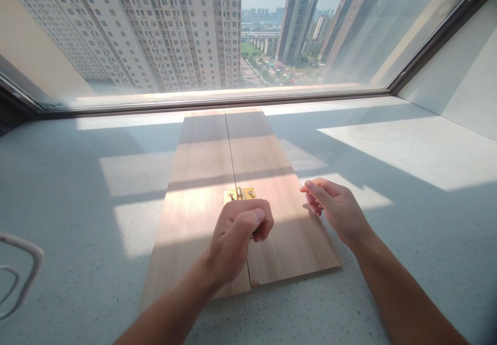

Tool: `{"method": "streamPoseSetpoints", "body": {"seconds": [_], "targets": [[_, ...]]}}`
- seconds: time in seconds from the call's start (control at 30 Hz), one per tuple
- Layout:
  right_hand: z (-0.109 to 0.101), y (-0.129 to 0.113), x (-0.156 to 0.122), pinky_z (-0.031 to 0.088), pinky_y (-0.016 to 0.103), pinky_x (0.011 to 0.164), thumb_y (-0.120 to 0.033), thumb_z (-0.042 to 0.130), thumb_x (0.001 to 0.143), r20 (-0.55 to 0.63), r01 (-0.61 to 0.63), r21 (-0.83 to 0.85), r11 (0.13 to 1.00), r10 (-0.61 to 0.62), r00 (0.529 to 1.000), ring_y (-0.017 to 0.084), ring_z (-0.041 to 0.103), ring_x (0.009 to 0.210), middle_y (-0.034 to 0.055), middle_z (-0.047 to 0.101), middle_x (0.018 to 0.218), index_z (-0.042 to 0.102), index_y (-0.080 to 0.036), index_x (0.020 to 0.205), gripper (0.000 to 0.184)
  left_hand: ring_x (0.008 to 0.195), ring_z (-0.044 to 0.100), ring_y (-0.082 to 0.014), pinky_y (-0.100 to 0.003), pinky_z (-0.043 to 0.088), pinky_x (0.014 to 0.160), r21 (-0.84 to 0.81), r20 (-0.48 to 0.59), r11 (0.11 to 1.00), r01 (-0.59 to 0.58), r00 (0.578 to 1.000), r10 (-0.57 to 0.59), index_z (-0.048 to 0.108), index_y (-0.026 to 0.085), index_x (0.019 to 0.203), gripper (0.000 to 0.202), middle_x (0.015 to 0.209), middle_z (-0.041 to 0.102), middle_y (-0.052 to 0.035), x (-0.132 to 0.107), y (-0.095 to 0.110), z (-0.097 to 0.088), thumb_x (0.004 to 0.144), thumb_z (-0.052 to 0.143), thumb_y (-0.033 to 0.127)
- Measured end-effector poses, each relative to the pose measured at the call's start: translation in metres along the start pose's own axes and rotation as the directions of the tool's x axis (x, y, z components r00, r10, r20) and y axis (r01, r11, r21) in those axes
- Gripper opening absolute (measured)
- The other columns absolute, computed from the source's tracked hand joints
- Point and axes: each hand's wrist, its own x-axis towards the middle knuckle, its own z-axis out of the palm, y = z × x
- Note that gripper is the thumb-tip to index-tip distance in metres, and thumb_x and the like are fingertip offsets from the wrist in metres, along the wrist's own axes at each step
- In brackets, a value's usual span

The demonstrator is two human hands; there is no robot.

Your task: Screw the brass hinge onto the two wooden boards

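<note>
Two pale wooden boards lie side by side, the left board and the right board, with a thin dark seam between them. A brass-coloured hinge spans the seam, with screws in both leaves. My left hand is closed in a fist just this side of the hinge, covering part of the seam. Whatever it may hold is hidden. Beside the right board's right edge, my right hand is closed, thumb and forefinger pinched together, the other fingers curled. I cannot make out anything between its fingertips.
The boards rest on a speckled white sill crossed by sunlight and shadow. Behind them runs a dark window frame, with tall buildings outside. A white curved, looped object stands at the left edge. A white wall rises at right.
</note>
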Motion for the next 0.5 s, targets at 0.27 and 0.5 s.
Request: {"method": "streamPoseSetpoints", "body": {"seconds": [0.27,0.5], "targets": [[-0.001,-0.001,0.000,0.037,0.025,0.049,-0.054,0.065,0.084,-0.014,0.029,-0.063,0.998,-0.030,0.999,0.009,0.046,0.050,-0.0036,0.051,0.057,0.066,-0.018,0.075,0.037,0.062,0.051,-0.0113,-0.025,0.039,0.057,0.186,-0.269,0.980,-0.076,0.955,0.125,0.063,0.017,0.084,0.022,0.067,0.056,-0.0001,-0.004,-0.011,0.024,0.097,0.051,0.030],[-0.002,-0.003,-0.001,0.039,0.025,0.050,-0.054,0.065,0.084,-0.016,0.037,-0.097,0.995,-0.039,0.999,0.009,0.046,0.049,-0.0039,0.052,0.055,0.066,-0.018,0.074,0.037,0.051,0.033,-0.0085,-0.026,0.025,0.050,0.197,-0.109,0.944,-0.264,0.951,0.289,0.040,0.017,0.059,0.043,0.054,0.035,0.0033,-0.006,-0.026,0.028,0.099,0.046,0.034]]}}
